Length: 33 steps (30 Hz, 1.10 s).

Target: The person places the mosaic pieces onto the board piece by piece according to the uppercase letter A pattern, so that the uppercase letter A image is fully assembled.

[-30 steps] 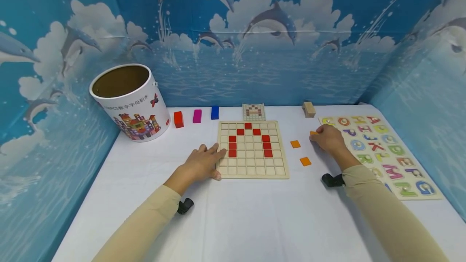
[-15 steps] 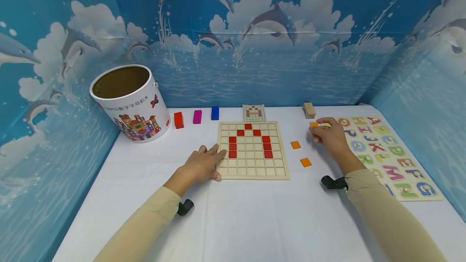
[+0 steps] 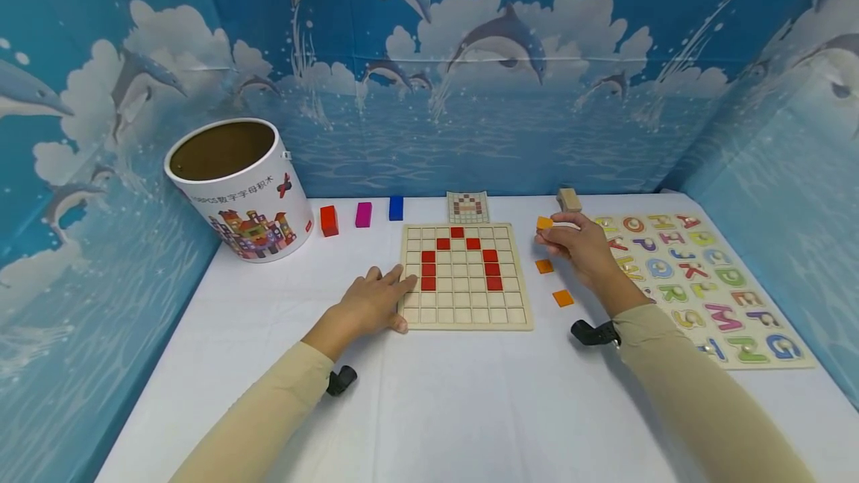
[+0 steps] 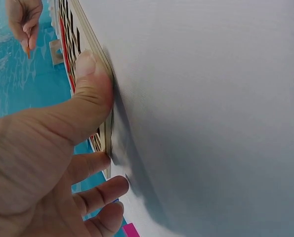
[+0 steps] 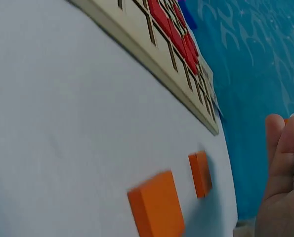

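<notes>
A wooden grid board (image 3: 466,276) with red tiles forming an arch lies at the table's middle. My left hand (image 3: 376,302) rests flat at its left edge, thumb pressed on the board's rim (image 4: 105,106). My right hand (image 3: 577,246) hovers just right of the board and pinches a small orange tile (image 3: 544,223) above the table. Two more orange tiles (image 3: 544,266) (image 3: 563,297) lie below it on the white table; the right wrist view shows them close up (image 5: 156,205) (image 5: 200,174).
A white paper bucket (image 3: 238,186) stands at the back left. Red (image 3: 329,220), magenta (image 3: 363,214) and blue (image 3: 396,207) blocks line the back edge, with a pattern card (image 3: 467,207) and a wooden block (image 3: 568,200). An alphabet puzzle board (image 3: 705,282) lies at the right.
My right hand lifted an orange tile from beside the alphabet board and carried it left toward the grid board. The left hand has stayed put.
</notes>
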{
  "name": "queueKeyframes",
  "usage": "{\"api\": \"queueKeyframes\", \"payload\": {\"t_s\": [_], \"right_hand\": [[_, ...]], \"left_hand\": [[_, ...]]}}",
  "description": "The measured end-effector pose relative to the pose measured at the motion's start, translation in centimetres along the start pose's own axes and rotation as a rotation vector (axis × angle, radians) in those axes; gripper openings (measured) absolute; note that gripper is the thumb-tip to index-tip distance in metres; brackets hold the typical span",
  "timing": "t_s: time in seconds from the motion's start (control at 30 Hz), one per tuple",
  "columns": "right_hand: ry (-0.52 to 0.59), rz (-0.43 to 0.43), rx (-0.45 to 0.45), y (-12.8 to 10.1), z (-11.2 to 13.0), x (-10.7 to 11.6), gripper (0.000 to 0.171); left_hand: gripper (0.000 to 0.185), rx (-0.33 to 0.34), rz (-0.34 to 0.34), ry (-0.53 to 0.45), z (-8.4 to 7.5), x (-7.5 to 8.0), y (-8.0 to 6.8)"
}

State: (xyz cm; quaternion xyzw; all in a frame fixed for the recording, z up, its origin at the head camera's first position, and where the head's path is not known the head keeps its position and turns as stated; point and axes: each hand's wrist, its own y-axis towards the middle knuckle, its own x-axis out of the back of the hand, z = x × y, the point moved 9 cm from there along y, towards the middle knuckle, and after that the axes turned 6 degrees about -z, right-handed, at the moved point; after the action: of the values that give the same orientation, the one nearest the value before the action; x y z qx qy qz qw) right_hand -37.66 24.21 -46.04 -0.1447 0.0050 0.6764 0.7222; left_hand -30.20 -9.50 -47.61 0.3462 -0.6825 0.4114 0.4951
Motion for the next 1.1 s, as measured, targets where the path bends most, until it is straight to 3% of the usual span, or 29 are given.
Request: {"api": "queueKeyframes", "payload": {"t_s": [0.17, 0.3, 0.4, 0.53, 0.77, 0.97, 1.1], "right_hand": [[-0.112, 0.044, -0.073, 0.8, -2.4, -4.5, 0.043], [-0.347, 0.147, -0.082, 0.4, -4.3, -8.9, 0.045], [-0.570, 0.231, -0.032, -0.5, -5.2, -11.9, 0.038], [-0.781, 0.258, 0.066, -1.2, -5.6, -14.6, 0.027], [-0.966, 0.227, 0.156, -1.4, -5.9, -16.2, 0.019], [-0.979, 0.214, 0.157, -1.4, -5.7, -15.9, 0.022], [-0.911, 0.196, 0.139, -1.5, -4.5, -14.0, 0.030]], "left_hand": [[0.090, -0.007, 0.006, 0.016, -0.1, 0.1, -0.1], [0.089, -0.011, 0.004, 0.011, -0.3, 0.1, -0.1], [0.089, -0.006, 0.001, 0.004, -0.3, 0.1, -0.1], [0.090, 0.003, -0.002, -0.001, -0.2, 0.1, 0.1], [0.090, -0.001, 0.005, 0.016, 0.0, 0.1, 0.1], [0.090, -0.002, 0.005, 0.021, 0.1, 0.1, 0.1], [0.091, 0.002, 0.004, 0.013, 0.1, 0.0, 0.0]]}}
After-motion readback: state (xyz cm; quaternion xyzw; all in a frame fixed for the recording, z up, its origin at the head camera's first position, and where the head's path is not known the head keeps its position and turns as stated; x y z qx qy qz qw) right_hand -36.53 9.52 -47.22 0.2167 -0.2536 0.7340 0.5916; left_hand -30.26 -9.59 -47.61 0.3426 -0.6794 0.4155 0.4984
